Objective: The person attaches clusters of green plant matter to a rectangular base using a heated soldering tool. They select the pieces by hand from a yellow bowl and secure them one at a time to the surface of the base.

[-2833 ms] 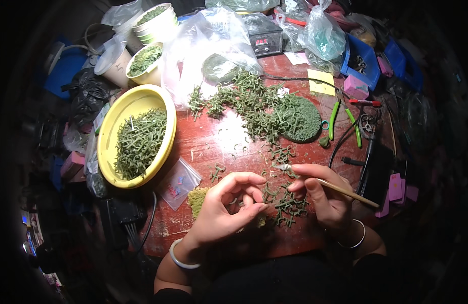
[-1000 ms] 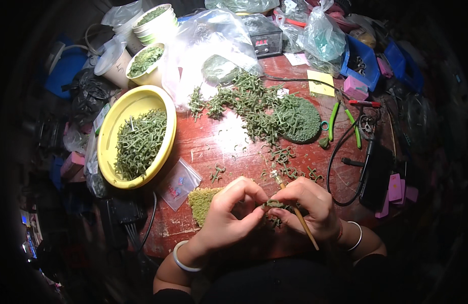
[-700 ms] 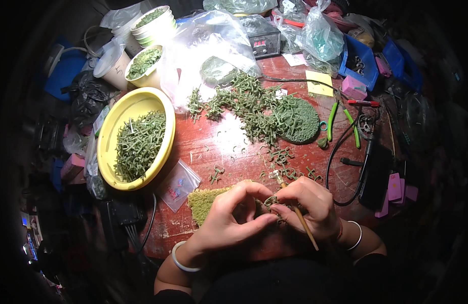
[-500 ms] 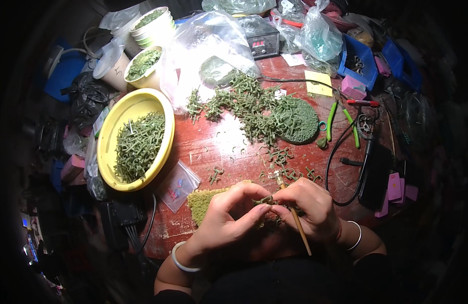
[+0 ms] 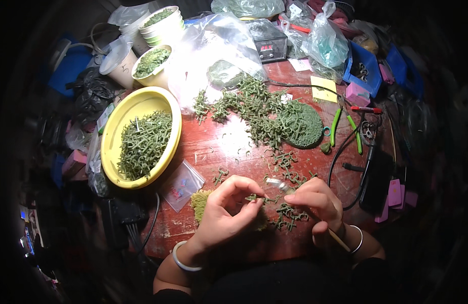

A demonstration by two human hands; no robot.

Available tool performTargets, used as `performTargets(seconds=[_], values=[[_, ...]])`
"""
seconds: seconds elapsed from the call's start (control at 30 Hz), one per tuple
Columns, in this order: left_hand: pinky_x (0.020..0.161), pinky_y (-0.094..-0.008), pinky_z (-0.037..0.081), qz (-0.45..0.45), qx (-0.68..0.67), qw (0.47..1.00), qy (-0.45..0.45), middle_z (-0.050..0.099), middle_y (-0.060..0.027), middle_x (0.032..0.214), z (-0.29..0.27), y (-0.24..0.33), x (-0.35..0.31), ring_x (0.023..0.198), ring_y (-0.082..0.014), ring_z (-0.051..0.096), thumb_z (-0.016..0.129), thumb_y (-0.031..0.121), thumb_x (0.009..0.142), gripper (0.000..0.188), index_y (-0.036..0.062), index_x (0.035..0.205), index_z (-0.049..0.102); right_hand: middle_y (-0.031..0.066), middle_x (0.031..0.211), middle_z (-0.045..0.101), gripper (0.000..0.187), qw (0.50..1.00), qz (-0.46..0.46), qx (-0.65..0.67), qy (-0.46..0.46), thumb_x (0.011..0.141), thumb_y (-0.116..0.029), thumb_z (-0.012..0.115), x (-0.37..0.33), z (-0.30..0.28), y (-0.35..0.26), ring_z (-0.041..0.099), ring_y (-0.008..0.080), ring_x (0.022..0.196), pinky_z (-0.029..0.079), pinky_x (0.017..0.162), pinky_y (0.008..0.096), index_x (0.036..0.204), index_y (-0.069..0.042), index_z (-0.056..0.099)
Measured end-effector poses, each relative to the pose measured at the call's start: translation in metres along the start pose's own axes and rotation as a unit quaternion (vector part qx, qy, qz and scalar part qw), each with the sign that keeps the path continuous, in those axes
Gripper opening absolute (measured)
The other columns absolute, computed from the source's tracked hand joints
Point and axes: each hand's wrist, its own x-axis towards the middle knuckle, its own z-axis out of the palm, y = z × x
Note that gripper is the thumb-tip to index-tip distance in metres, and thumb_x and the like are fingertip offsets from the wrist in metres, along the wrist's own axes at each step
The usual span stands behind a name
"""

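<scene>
My left hand (image 5: 225,205) pinches a small green curly piece (image 5: 253,197) between thumb and fingertips, above the near edge of the red table. My right hand (image 5: 317,202) is wrapped round a wooden-handled tool (image 5: 281,186). The tool's pale flat tip points left, a little beyond the held piece and apart from it. Under and between my hands lie more loose green pieces (image 5: 289,217). A fuzzy yellow-green pad (image 5: 199,203) is partly hidden behind my left hand. Farther off, a heap of green pieces (image 5: 254,111) spreads beside and onto a round green textured pad (image 5: 309,126).
To the left stands a yellow basin (image 5: 176,121) of green pieces, with a small zip bag (image 5: 182,187) by it. Tubs (image 5: 158,76) and a plastic bag (image 5: 213,43) stand behind. Green-handled pliers (image 5: 336,126), a cable (image 5: 331,164) and blue bins (image 5: 363,68) lie right.
My right hand has drawn away from the left, and the tool has swung from nearly upright to slanting with its tip leftward. My left hand still pinches a green piece.
</scene>
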Motion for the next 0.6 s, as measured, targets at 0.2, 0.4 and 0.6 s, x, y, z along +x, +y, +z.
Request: performTargets(seconds=[0.2,0.4,0.6], values=[[0.073,-0.0201,0.044,0.023,0.018,0.999,-0.026,0.061,0.0002,0.105,-0.006,-0.003,0.001,0.087,-0.0027,0.055,0.063,-0.009,0.097,0.021,0.0022,0.115,0.064,0.0094,0.093,0.068,0.025,0.993,-0.091,-0.071,0.020,0.090,0.000,0.076,0.004,-0.001,-0.005,0.066,0.0222,0.077,0.055,0.068,0.0332,0.115,0.000,0.074],[0.075,-0.0203,0.043,0.035,0.016,0.999,-0.021,0.059,0.0001,0.107,-0.004,-0.003,0.002,0.090,-0.0036,0.054,0.062,-0.009,0.097,0.020,0.0022,0.113,0.064,0.0093,0.087,0.071,0.023,0.994,-0.097,-0.056,0.006,0.090,-0.002,0.077,0.008,-0.002,-0.008,0.068,0.0224,0.072,0.056,0.063,0.0333,0.112,0.004,0.075],[0.078,-0.0212,0.044,0.038,0.025,0.999,-0.020,0.059,-0.0008,0.109,-0.004,-0.003,0.002,0.093,-0.0048,0.055,0.063,-0.009,0.097,0.020,0.0019,0.113,0.064,0.0103,0.087,0.071,0.023,0.990,-0.119,-0.079,0.012,0.088,-0.001,0.078,0.008,0.000,-0.006,0.068,0.0229,0.073,0.056,0.062,0.0336,0.111,0.003,0.075]])
